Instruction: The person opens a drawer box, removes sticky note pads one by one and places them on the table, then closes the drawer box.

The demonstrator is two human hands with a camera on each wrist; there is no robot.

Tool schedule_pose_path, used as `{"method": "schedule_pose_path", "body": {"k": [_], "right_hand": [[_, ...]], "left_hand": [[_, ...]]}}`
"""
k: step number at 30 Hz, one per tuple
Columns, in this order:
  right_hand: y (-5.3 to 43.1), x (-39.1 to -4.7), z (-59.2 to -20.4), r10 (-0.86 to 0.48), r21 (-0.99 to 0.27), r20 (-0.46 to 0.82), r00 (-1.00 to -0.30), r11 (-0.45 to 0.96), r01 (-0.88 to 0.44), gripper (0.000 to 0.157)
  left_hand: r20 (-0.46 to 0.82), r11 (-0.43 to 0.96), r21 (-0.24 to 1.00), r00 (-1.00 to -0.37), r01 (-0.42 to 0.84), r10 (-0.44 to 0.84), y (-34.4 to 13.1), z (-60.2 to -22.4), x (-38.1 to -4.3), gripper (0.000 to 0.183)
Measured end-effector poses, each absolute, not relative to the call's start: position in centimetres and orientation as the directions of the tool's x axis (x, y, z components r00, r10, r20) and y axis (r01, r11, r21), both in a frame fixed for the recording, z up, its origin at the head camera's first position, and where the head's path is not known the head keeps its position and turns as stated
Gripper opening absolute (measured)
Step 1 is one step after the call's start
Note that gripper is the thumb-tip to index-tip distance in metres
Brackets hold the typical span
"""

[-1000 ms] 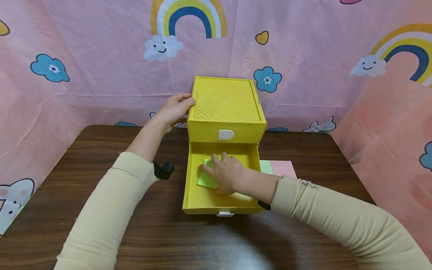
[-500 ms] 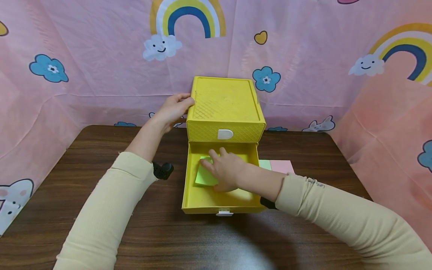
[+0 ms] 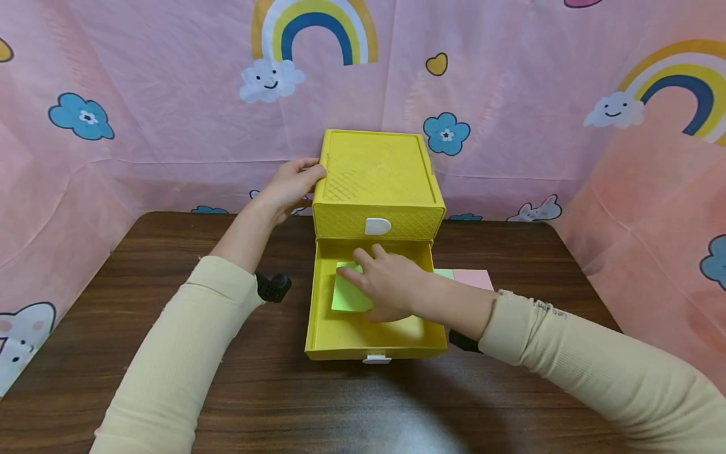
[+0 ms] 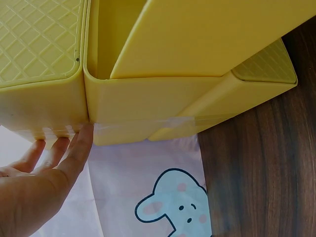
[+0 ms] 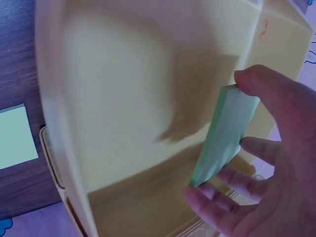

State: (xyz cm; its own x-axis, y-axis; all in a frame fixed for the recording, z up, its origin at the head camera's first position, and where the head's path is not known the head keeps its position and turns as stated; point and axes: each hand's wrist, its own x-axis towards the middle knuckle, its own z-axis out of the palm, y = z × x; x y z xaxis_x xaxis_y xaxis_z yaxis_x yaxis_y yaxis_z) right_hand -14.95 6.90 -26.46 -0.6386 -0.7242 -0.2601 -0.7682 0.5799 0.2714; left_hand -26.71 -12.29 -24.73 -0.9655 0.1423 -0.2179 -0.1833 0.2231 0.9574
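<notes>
A yellow drawer box stands on the table with its lower drawer pulled out. My left hand rests against the box's left side, its fingertips touching the wall in the left wrist view. Over the drawer, my right hand holds a green sticky note pad. The right wrist view shows the pad tilted, its edges between thumb and fingers, with a shadow falling on the drawer floor. Part of the pad is hidden behind the hand in the head view.
Right of the drawer, a pink sticky note pad and a pale green one lie on the dark wooden table, partly behind my right forearm. The upper drawer is closed, with a white tab. A pink printed cloth hangs behind.
My right hand has shifted slightly to the right, and the green pad in it has moved a little away from me and turned straighter. My left hand keeps its place on the box.
</notes>
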Motion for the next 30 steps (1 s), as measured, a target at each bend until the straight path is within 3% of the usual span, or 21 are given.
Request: {"method": "schedule_pose_path", "body": {"k": [7,30], "right_hand": [[7.9,-14.6,-26.2,-0.787,0.258,-0.189,-0.588,0.537,-0.803,0.078],[10.8,-14.3,-24.3,-0.818,0.227,-0.138,-0.558,0.522,-0.822,0.083]], "left_hand": [[-0.214,0.228,0.957,-0.967,-0.179,0.139,-12.2,-24.8,-26.7,0.055],[-0.223,0.226,0.956,-0.964,-0.186,0.146,-12.3,-24.7,-26.7,0.055]]}}
